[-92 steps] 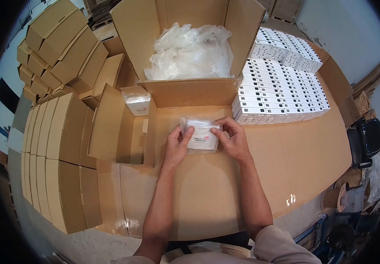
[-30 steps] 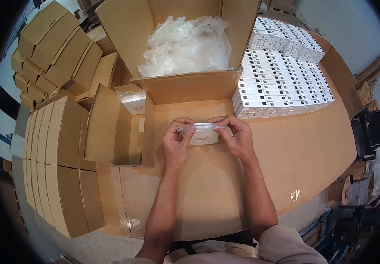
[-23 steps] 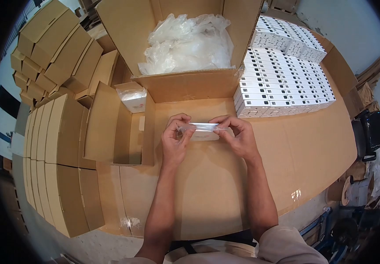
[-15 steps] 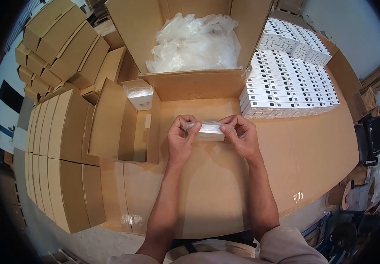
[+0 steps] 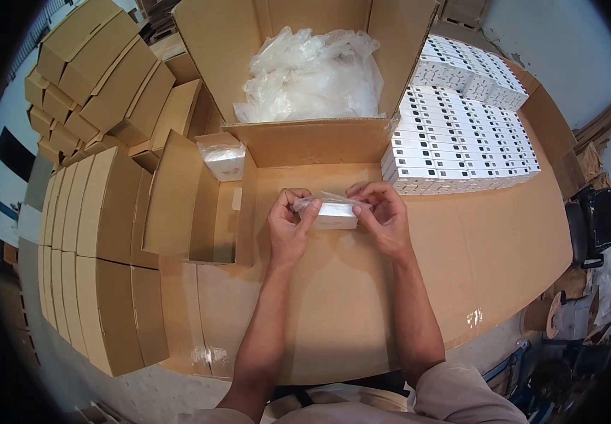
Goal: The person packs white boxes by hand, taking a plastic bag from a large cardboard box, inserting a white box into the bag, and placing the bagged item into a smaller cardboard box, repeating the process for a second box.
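Note:
A small white box (image 5: 337, 215) in a clear plastic bag is held up between my two hands, above the cardboard-covered table (image 5: 341, 297). My left hand (image 5: 291, 220) pinches the bag at its left end, thumb on top. At the other end, my right hand (image 5: 383, 219) grips the bag with thumb and bent fingers. Loose film (image 5: 335, 197) sticks up along the box's far edge. Left of my hands stands an open brown carton (image 5: 210, 219), with one bagged white box (image 5: 226, 164) at its far end.
Beyond my hands, a large open carton (image 5: 312, 141) holds a heap of clear plastic bags (image 5: 312, 78). Rows of white boxes (image 5: 461, 141) are stacked at the right. Brown cartons (image 5: 100, 254) pile up along the left. A black chair (image 5: 591, 222) stands past the right edge.
My right fingers have shifted slightly on the bag, and the film at the box's far edge has moved. Both hands keep hold of the bagged box. The view has shifted a little.

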The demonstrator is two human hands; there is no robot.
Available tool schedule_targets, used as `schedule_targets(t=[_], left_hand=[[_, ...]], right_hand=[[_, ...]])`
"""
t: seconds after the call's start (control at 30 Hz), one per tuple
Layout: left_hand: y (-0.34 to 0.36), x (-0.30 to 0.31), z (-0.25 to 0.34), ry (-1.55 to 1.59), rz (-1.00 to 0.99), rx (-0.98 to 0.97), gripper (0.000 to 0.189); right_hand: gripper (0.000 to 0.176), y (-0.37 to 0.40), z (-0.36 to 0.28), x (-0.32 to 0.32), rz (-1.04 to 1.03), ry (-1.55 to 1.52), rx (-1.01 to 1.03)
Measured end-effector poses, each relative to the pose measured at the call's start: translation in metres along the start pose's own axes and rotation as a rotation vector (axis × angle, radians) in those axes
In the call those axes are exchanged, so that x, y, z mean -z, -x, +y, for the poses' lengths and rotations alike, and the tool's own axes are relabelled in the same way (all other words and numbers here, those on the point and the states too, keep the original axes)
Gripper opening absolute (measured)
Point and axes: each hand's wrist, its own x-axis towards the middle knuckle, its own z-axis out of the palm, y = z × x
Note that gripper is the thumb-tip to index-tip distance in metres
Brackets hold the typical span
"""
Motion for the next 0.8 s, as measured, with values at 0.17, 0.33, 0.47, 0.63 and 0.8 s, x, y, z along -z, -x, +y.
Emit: schedule_targets(t=[0.17,0.33,0.47,0.63,0.8], left_hand=[[0.001,0.0,-0.003,0.014,0.017,0.004,0.022],[0.0,-0.002,-0.005,0.017,0.021,-0.028,0.021],[0.0,-0.003,-0.004,-0.017,0.03,-0.012,0.021],[-0.001,-0.003,-0.003,0.015,0.004,-0.019,0.021],[-0.002,-0.004,-0.006,0.04,-0.006,-0.071,0.018]], right_hand=[[0.023,-0.002,-0.006,0.014,-0.249,0.225,0.085],[0.026,0.001,-0.005,0.008,-0.242,0.312,-0.111],[0.027,0.001,0.001,0.008,-0.19,0.33,-0.106],[0.029,0.001,0.003,0.008,-0.132,0.324,-0.144],[0.029,0.0,0.005,0.012,-0.134,0.366,-0.16]])
